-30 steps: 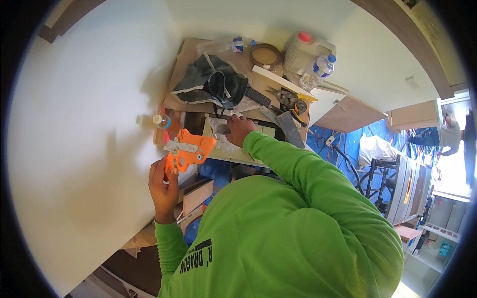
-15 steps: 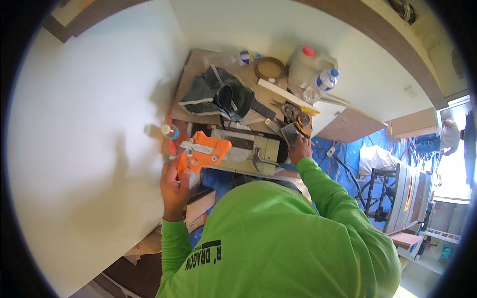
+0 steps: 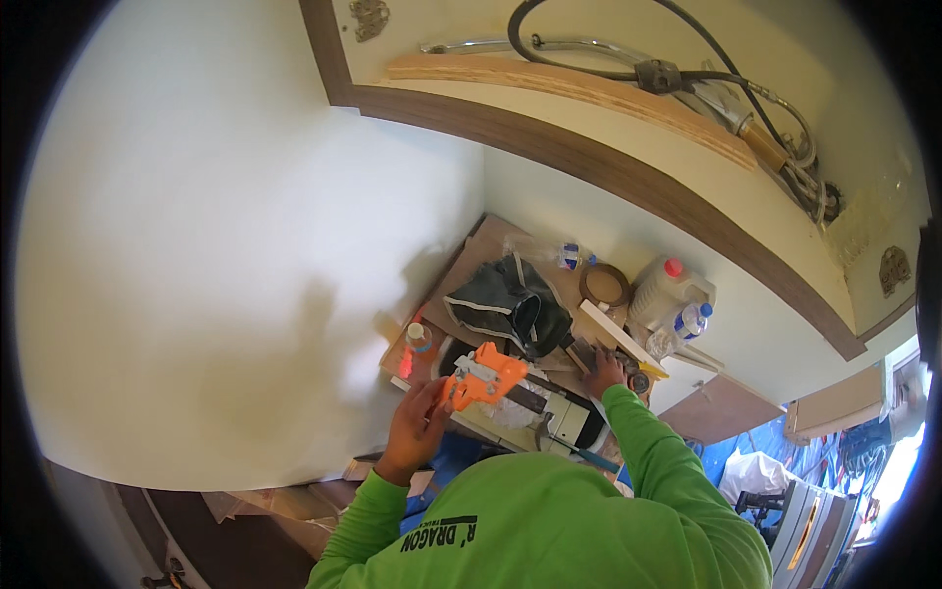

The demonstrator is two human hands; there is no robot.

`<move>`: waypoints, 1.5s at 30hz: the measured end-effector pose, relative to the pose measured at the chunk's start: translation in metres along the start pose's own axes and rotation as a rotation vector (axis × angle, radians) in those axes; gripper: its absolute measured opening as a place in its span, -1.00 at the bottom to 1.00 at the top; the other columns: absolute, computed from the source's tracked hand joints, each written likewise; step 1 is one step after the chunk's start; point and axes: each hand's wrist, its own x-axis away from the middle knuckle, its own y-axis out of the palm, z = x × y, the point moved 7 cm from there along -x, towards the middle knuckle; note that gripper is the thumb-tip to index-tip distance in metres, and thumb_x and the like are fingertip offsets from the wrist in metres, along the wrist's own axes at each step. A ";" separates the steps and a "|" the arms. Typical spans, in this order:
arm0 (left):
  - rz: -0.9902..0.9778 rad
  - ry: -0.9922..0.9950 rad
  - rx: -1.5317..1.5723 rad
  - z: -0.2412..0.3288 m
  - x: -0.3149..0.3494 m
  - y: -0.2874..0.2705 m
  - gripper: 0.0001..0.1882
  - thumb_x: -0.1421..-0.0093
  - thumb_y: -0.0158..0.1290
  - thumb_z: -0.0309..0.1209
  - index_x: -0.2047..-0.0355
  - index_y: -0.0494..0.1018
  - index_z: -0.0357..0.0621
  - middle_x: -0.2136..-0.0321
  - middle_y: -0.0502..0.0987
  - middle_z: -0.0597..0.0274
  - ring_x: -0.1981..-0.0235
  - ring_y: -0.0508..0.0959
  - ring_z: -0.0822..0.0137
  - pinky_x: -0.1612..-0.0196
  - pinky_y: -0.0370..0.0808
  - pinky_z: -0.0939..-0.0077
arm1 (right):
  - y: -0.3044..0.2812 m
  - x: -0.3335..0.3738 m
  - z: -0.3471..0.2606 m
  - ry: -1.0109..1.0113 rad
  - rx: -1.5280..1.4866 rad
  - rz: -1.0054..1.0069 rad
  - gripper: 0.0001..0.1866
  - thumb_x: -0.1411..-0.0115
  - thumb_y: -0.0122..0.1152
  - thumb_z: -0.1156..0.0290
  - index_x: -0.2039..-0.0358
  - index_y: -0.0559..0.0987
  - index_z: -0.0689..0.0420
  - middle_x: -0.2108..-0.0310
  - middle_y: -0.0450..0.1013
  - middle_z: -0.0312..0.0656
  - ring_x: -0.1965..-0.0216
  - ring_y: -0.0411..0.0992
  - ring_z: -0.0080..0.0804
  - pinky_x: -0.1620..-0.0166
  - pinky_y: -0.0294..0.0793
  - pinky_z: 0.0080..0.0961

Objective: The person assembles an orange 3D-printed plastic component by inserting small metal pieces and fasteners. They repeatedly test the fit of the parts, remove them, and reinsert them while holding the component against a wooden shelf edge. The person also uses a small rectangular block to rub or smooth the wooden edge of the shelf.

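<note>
My left hand (image 3: 417,430) is closed around one end of an orange plate-like jig (image 3: 507,369) with grey metal fittings, held up above the worktop. To the right, my right hand (image 3: 605,375) reaches down among hand tools with its fingers stretched out. A grey piece (image 3: 583,352) lies by those fingertips; whether they touch it I cannot tell. Beside that hand, yellow-and-dark tools (image 3: 640,381) are partly covered. A hammer (image 3: 546,430) rests nearer to me on a pale surface. Behind the jig lies a dark cloth bag (image 3: 510,304) with light edging.
Along the back stand a brown tape roll (image 3: 607,284), a red-capped jug (image 3: 659,297) and a blue-capped bottle (image 3: 691,321). A small white-capped bottle (image 3: 418,339) is at the left. Overhead runs a cabinet edge (image 3: 589,179) with hoses (image 3: 728,77) above it.
The view has shifted, bringing the overhead cabinet and hoses into sight. My right hand has moved off from around a grey block to a spread reach among the tools; my left keeps the orange jig.
</note>
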 end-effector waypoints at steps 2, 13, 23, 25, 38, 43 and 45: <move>0.026 -0.013 0.111 -0.004 0.008 -0.002 -0.64 -0.44 -0.03 -0.34 -0.08 0.47 -0.37 0.22 0.55 0.04 0.35 0.58 0.26 0.17 0.51 0.40 | -0.016 0.015 -0.012 -0.059 -0.038 0.048 -0.10 -0.17 0.32 0.04 -0.45 0.21 0.05 -0.45 0.13 0.13 -0.41 0.12 0.28 -0.42 0.18 0.05; 0.113 -0.022 0.925 0.105 -0.037 0.010 -0.43 -0.58 -0.29 -0.08 -0.12 0.41 -0.42 0.12 0.59 0.01 0.14 0.61 0.21 -0.02 0.58 0.24 | -0.144 0.205 -0.203 -0.753 -1.146 -0.628 -0.55 -0.45 0.17 0.10 -0.03 0.57 0.30 0.21 0.59 -0.21 0.17 0.55 -0.46 0.07 0.56 -0.47; 0.130 0.200 0.816 0.243 -0.080 0.027 -0.41 -0.58 -0.30 -0.08 -0.22 0.33 -0.44 -0.04 0.57 -0.13 -0.06 0.60 0.19 -0.06 0.58 0.42 | -0.320 0.266 -0.222 -0.851 -1.409 -0.398 -0.61 -0.46 0.16 0.07 0.08 0.53 0.19 0.39 0.47 -0.33 0.43 0.41 -0.63 0.38 0.41 -0.63; 0.139 0.198 0.818 0.260 -0.085 0.032 -0.43 -0.58 -0.29 -0.10 -0.20 0.35 -0.44 -0.03 0.57 -0.12 -0.03 0.60 0.24 0.00 0.59 0.45 | -0.332 0.268 -0.220 -0.832 -1.494 -0.411 -0.64 -0.45 0.17 0.08 0.10 0.53 0.17 0.44 0.44 -0.35 0.48 0.37 -0.64 0.42 0.36 -0.64; 0.641 0.778 -0.118 0.303 -0.117 -0.062 -0.10 -0.15 0.37 -0.19 -0.36 0.17 -0.30 -0.29 0.32 -0.04 -0.26 0.39 0.10 -0.31 0.32 0.16 | -0.431 0.230 -0.192 -0.824 -1.636 -0.356 -0.70 -0.40 0.21 0.20 0.36 0.44 0.14 0.63 0.17 -0.46 0.65 0.09 -0.69 0.59 0.08 -0.59; 0.254 0.715 -0.626 0.366 -0.156 -0.059 0.08 -0.01 0.47 -0.15 -0.42 0.16 -0.32 -0.33 0.26 -0.11 -0.29 0.40 0.09 -0.30 0.40 0.18 | -0.441 0.215 -0.194 -0.816 -1.610 -0.395 -0.68 -0.39 0.21 0.17 0.36 0.43 0.14 0.62 0.18 -0.45 0.65 0.10 -0.69 0.59 0.10 -0.59; 0.156 0.585 -0.455 0.374 -0.179 -0.051 0.10 0.03 0.48 -0.04 -0.37 0.22 -0.37 -0.24 0.35 -0.16 -0.22 0.44 -0.01 -0.26 0.42 0.15 | -0.446 0.205 -0.190 -0.812 -1.635 -0.424 -0.71 -0.37 0.24 0.19 0.36 0.44 0.12 0.61 0.18 -0.45 0.64 0.10 -0.68 0.57 0.08 -0.60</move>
